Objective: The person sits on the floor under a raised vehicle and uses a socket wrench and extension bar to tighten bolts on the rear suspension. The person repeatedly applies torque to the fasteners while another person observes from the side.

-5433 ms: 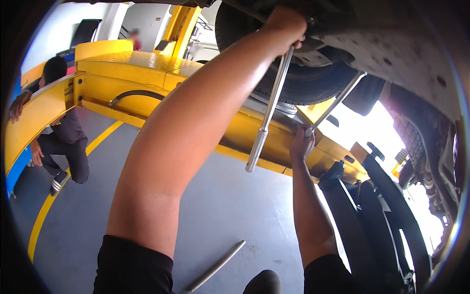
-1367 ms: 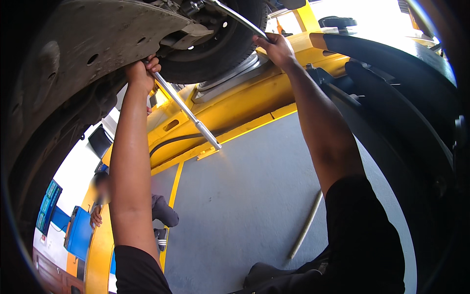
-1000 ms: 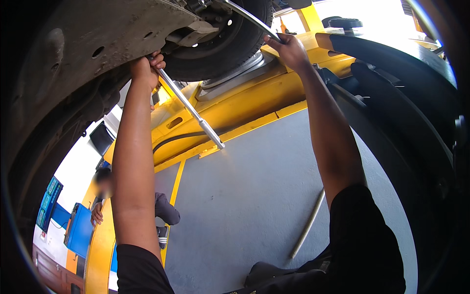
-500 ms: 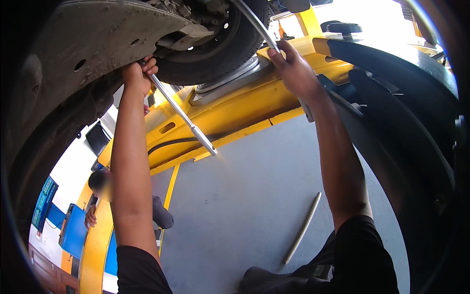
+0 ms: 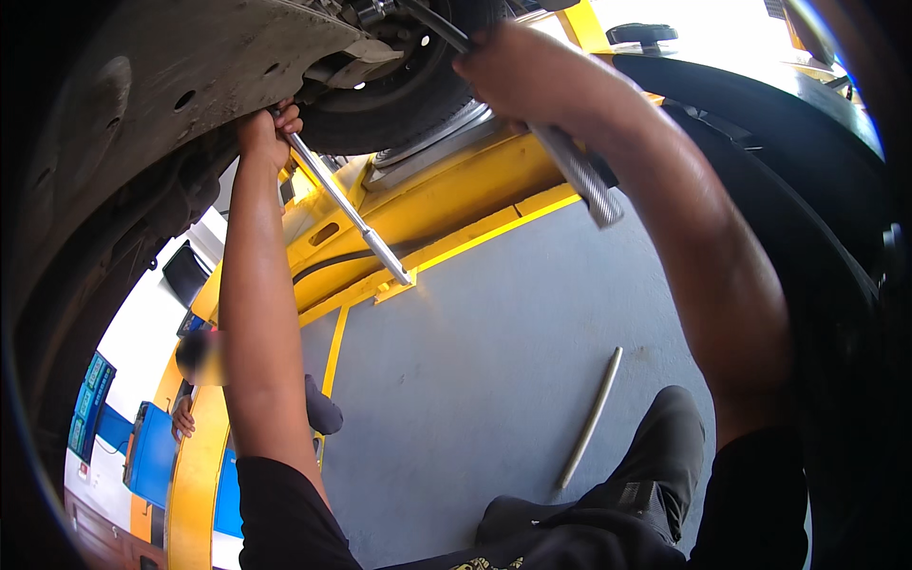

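Beneath a raised vehicle, my left hand [image 5: 271, 138] is closed round the upper end of a chrome extension bar [image 5: 332, 185]. The bar slants down to the right, its thicker lower end free in the air. My right hand [image 5: 522, 76] grips a long-handled socket wrench [image 5: 581, 176] just above its knurled grip. The wrench's shaft runs up and left toward the underside of the car; a bright round metal piece [image 5: 375, 11] shows near its upper end, and whether it is joined to the shaft I cannot tell. A tyre [image 5: 380, 128] stands behind both tools.
The car's dark underbody panel [image 5: 190, 66] hangs low at upper left. A yellow lift beam [image 5: 446, 204] crosses behind my hands. On the grey floor lies a pale rod [image 5: 594, 418]. Another person's hand [image 5: 182, 418] rests on yellow metal at left, near a blue cabinet [image 5: 150, 456].
My right hand has turned over and moved slightly up and left along with the wrench, whose knurled grip now shows below it. The left hand and its bar have barely shifted.
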A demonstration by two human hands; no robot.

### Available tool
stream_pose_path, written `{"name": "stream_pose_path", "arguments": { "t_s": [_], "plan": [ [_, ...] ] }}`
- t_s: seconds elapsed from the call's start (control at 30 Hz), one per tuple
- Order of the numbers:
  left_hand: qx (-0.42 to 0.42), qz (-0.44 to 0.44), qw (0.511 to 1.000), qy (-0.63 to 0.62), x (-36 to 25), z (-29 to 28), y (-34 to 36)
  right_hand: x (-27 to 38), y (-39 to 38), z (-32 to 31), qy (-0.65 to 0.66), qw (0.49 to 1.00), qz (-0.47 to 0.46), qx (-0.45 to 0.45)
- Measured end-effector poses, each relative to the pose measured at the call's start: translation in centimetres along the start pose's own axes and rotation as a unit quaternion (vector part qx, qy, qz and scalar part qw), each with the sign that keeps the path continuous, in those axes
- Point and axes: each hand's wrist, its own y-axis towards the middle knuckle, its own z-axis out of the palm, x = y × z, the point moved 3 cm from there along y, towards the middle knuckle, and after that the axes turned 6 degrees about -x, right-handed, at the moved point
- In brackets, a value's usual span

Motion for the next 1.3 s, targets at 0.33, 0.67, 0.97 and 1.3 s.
{"name": "stream_pose_path", "arguments": {
  "t_s": [0.33, 0.67, 0.97, 1.3],
  "plan": [
    [0.003, -0.006, 1.000, 0.004, 0.0, -0.6, 0.5, 5.1, 0.5, -0.6, -0.179, 0.975, -0.116, 0.068],
    [-0.008, -0.030, 1.000, 0.001, 0.1, -0.5, 0.7, 4.7, -1.7, 4.4, 0.054, 0.974, 0.089, -0.203],
    [-0.027, -0.072, 0.996, 0.041, 1.0, -1.3, 4.6, 4.9, -7.6, 4.4, 0.013, 0.979, 0.156, -0.133],
    [-0.029, -0.122, 0.991, 0.055, 2.8, -4.0, 8.9, -0.8, -4.9, 14.5, 0.074, 0.956, 0.151, -0.242]
  ]
}}
